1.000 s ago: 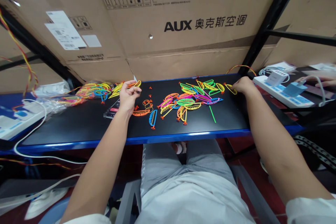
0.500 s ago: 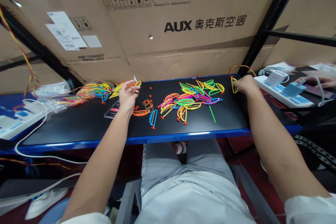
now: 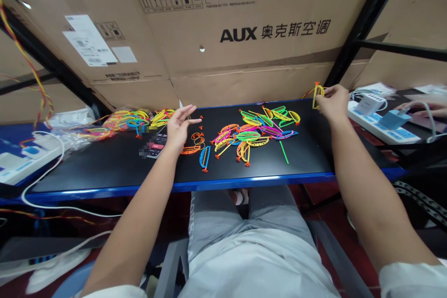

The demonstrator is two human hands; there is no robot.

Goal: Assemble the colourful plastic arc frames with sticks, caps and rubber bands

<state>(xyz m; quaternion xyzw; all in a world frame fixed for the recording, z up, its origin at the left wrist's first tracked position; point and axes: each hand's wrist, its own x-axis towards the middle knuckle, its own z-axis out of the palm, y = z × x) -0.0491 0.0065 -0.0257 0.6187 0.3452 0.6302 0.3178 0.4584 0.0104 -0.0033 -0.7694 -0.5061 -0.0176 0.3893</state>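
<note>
Above far right of worktop [image 3: 307,153]: right hand [image 3: 323,96] grips yellow bow [image 3: 315,98].
Left of centre: left hand [image 3: 180,122] half-curled, grip unclear.
Middle: colourful bows [image 3: 248,136].

a large cardboard box [image 3: 174,28] marked "aux" stands behind the tabletop [image 3: 104,167]; a white power strip [image 3: 387,125] lies at right.

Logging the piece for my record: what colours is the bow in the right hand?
Yellow bow with an orange tip, clearest in the head view.
</note>
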